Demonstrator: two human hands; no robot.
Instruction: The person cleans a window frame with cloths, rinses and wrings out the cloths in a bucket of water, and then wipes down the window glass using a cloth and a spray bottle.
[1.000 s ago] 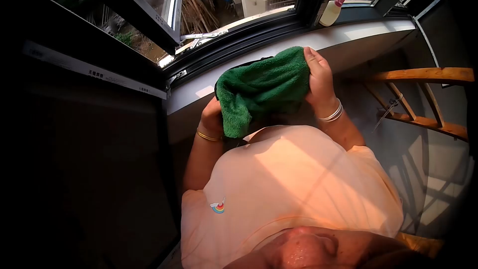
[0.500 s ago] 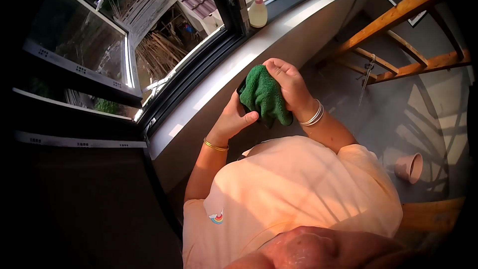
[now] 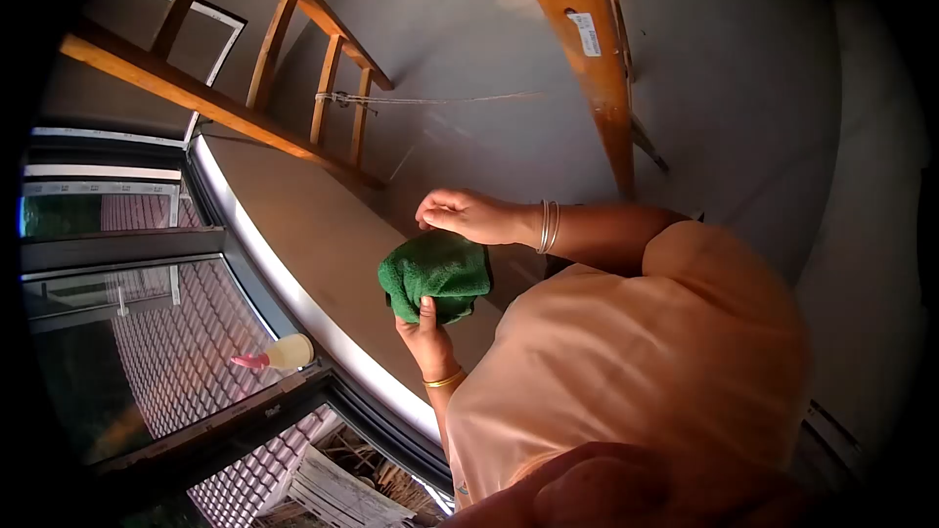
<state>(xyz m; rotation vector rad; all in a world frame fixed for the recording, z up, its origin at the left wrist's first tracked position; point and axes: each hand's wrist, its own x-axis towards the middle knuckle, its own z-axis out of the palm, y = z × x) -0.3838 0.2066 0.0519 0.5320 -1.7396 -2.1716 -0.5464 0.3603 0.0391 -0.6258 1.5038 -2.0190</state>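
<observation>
Right hand (image 3: pixel 474 218) has shifted to one edge of the folded green plush-fabric cloth (image 3: pixel 440 269), fingers loosely open, contact unclear; left hand (image 3: pixel 424 340) grips it, thumb on top.

The green cloth (image 3: pixel 440 269) hides most left fingers (image 3: pixel 427 314).

- The right hand (image 3: pixel 469 218) no longer grips the green cloth (image 3: pixel 442 272); its fingers curl loosely just beside it.
- The cloth, spread, then bunched earlier, is now a compact pad, with the thumb of the left hand (image 3: pixel 423 337) over its near edge.
- The window (image 3: pixel 196 323) now lies to the person's left.
- A white label (image 3: pixel 585 34) comes into view.
</observation>
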